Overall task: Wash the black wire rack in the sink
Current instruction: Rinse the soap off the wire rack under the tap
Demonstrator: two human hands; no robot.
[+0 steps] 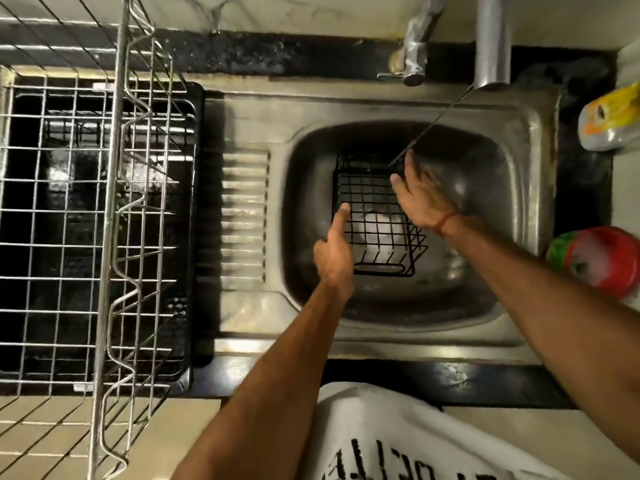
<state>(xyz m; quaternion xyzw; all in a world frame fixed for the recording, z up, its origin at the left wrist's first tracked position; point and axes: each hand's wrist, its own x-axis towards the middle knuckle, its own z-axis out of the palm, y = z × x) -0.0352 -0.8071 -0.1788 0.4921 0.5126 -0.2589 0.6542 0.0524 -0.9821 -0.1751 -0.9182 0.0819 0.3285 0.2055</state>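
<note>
The black wire rack (375,216) lies in the basin of the steel sink (519,119), tilted, between the two hands. The left hand (334,249) is at the rack's near left edge, thumb raised along the wires and fingers tucked behind; whether it grips the rack cannot be told. The right hand (420,194) rests flat on the rack's far right corner, fingers straight, under a thin stream from the tap (491,43).
</note>
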